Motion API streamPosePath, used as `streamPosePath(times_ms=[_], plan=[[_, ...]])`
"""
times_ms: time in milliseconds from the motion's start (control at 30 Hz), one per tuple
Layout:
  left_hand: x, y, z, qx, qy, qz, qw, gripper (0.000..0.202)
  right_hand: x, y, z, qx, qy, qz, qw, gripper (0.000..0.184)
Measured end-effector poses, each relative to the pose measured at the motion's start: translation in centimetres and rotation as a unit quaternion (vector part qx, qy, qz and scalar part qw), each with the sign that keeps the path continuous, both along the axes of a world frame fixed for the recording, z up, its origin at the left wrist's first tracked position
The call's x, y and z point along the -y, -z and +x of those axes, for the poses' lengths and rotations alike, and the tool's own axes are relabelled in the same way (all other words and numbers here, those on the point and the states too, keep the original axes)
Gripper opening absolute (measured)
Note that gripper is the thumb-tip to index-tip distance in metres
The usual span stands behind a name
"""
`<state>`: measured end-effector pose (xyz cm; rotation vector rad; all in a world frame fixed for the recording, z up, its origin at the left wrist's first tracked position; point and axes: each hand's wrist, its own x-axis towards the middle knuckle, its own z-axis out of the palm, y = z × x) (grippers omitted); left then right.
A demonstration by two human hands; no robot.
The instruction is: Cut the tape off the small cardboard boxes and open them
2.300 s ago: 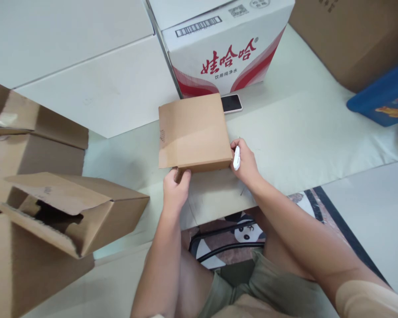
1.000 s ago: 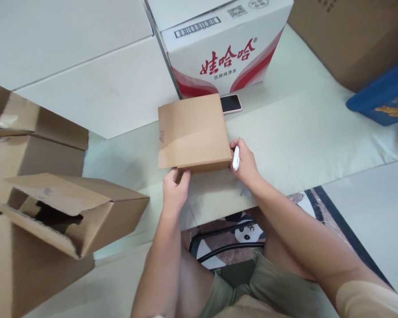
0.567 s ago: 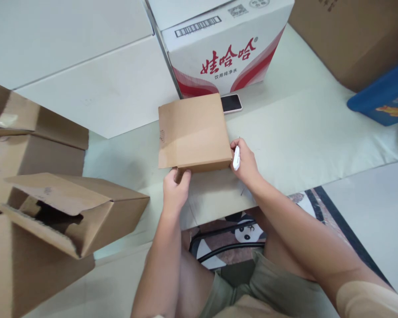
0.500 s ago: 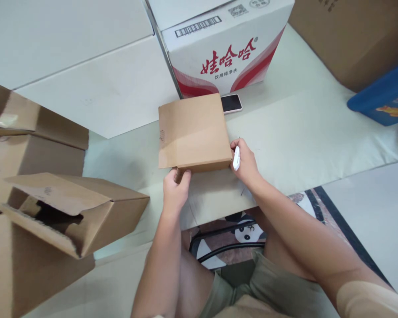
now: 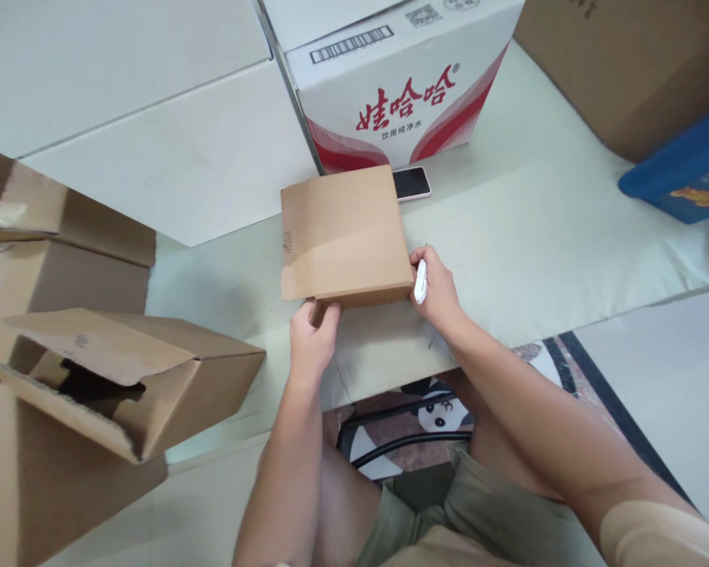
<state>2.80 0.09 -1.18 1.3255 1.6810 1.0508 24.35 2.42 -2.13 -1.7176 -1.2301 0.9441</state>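
A brown cardboard box lies on the pale covered table in front of me, with a flap sticking out at its left end. My left hand is closed on the box's near left corner, thumb at the near side and fingers partly hidden beneath the flap. At the near right corner, my right hand is wrapped round a small white plastic object, whose far end is hidden by the fingers. That hand's fingertips are close against the box; whether they touch it I cannot tell.
A phone lies behind the box, before a white and red carton. An open cardboard box and several other cartons stand at left. A blue container and a large brown carton are at right.
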Motion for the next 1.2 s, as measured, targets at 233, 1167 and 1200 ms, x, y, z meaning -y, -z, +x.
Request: streamPosePath(times_ms=[233,1167,1200], plan=[[0.04,-0.4,0.18,-0.007,0.004,0.001,1.0,0.033,0.11,0.3,0.07,0.006,-0.002,0.008,1.0,0.017],[0.07,-0.14,0.11,-0.008,0.006,0.01,1.0,0.033,-0.03,0.31,0.04,0.009,-0.001,0.002,1.0,0.017],[0.07,-0.12,0.1,-0.007,0.005,0.009,1.0,0.033,-0.03,0.32,0.04,0.008,0.0,0.004,1.0,0.017]])
